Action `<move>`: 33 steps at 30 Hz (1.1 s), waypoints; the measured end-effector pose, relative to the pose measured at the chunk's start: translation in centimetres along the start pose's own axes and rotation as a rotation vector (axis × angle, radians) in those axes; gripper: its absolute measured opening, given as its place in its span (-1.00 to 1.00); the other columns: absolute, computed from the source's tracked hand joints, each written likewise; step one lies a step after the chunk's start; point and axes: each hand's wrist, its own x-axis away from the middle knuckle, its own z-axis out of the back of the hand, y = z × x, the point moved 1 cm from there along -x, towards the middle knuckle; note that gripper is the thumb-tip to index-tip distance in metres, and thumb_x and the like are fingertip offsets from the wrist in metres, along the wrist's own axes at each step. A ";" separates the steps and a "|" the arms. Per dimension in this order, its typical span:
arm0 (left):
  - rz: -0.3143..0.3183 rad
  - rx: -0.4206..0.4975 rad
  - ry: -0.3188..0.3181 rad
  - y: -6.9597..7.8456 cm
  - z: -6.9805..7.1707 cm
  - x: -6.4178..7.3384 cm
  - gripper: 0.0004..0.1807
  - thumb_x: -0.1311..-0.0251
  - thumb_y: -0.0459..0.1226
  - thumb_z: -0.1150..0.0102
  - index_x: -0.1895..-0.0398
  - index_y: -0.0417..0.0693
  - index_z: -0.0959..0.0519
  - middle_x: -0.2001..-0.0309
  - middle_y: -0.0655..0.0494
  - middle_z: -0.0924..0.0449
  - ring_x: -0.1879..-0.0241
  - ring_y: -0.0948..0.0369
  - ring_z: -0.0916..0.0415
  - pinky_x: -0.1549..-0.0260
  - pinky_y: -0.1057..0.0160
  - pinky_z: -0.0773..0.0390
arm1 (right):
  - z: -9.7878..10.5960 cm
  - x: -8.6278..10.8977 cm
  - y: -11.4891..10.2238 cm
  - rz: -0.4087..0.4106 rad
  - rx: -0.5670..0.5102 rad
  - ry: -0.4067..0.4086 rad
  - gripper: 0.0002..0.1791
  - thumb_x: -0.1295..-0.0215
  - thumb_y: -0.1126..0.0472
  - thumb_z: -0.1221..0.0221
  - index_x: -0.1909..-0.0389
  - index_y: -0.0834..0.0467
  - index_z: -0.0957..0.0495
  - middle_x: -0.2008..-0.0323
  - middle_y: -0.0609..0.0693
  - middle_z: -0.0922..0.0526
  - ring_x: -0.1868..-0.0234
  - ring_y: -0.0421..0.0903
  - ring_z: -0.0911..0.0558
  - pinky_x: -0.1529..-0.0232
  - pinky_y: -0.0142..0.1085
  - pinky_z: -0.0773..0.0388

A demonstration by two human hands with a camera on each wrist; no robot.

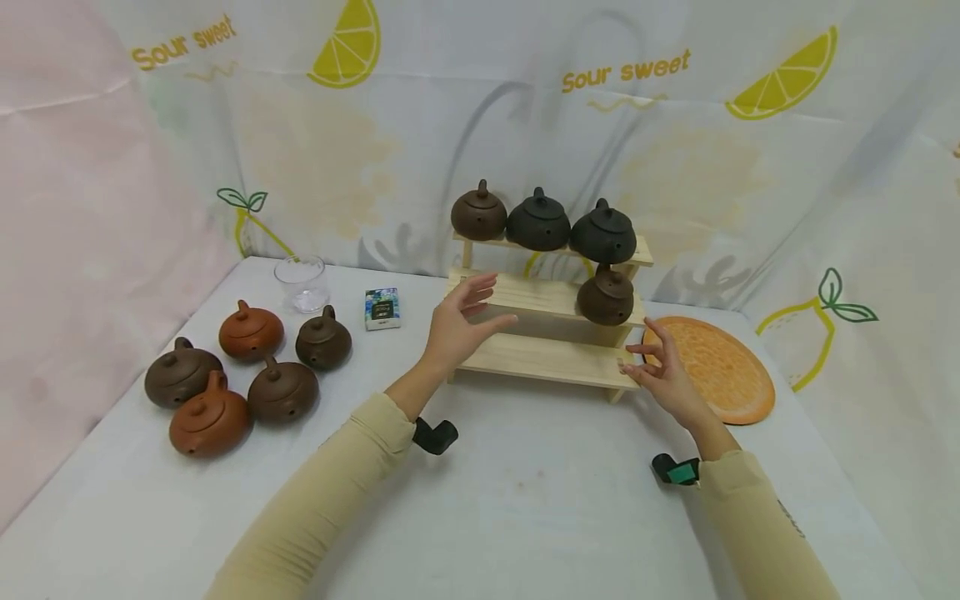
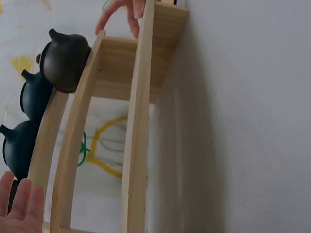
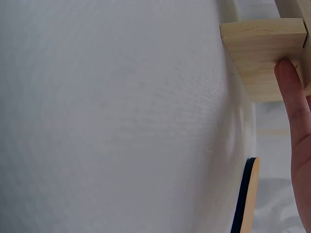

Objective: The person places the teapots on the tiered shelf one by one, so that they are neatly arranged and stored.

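Note:
A three-tier wooden stand (image 1: 536, 358) holds several teapots. On its top tier are a brown teapot (image 1: 478, 213) and two black teapots, one in the middle (image 1: 538, 222) and one at the right (image 1: 603, 235). Another brown teapot (image 1: 606, 298) sits at the right end of the middle tier. My left hand (image 1: 459, 325), fingers extended and thumb apart, is in front of the stand's left end and holds nothing. At the stand's right end, my right hand (image 1: 666, 375) has its fingers spread; in the right wrist view its thumb (image 3: 290, 92) touches the wooden end.
Left on the white table stand several brown and reddish teapots (image 1: 251, 332). Behind them are a clear glass cup (image 1: 303, 287) and a small patterned box (image 1: 382, 309). An orange round mat (image 1: 716, 371) lies right of the stand. A printed curtain (image 1: 420, 125) hangs behind.

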 end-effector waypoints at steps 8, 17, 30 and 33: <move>0.036 -0.022 0.077 0.2 3.1 1.6 -0.34 0.04 -0.36 -0.40 -0.19 -0.27 -0.38 -0.16 -0.15 -0.41 -0.10 -0.02 -0.40 -0.06 0.06 -0.40 | 0.0 0.0 0.4 0.004 -0.018 -0.004 -0.12 -0.29 0.47 -0.06 -0.44 -0.04 0.24 -0.10 0.41 -0.23 0.32 -0.30 -0.56 0.23 -0.54 -0.47; 0.066 -0.150 0.181 -1.6 6.8 2.1 -0.35 0.04 -0.28 -0.42 -0.18 -0.19 -0.42 -0.13 -0.13 -0.45 -0.11 -0.02 -0.40 -0.06 0.09 -0.40 | 0.0 -0.1 0.4 -0.007 -0.006 0.001 -0.12 -0.30 0.45 -0.07 -0.44 -0.05 0.24 -0.11 0.40 -0.23 0.32 -0.29 -0.56 0.25 -0.52 -0.47; 0.236 -0.309 0.250 -1.0 12.6 3.2 -0.35 0.00 -0.20 -0.39 -0.21 -0.11 -0.41 -0.14 -0.10 -0.44 -0.10 0.01 -0.39 -0.09 0.05 -0.37 | 0.0 0.0 0.4 -0.005 -0.015 -0.002 -0.11 -0.30 0.43 -0.07 -0.44 -0.05 0.26 -0.11 0.40 -0.23 0.31 -0.29 -0.56 0.24 -0.52 -0.47; 0.300 -0.332 0.246 -1.1 13.8 3.4 -0.35 -0.04 -0.18 -0.36 -0.23 -0.10 -0.39 -0.15 -0.11 -0.42 -0.12 0.00 -0.38 -0.11 0.05 -0.35 | 0.0 0.0 0.3 -0.002 -0.013 -0.001 -0.11 -0.30 0.44 -0.07 -0.44 -0.04 0.26 -0.11 0.40 -0.23 0.30 -0.30 -0.56 0.24 -0.52 -0.47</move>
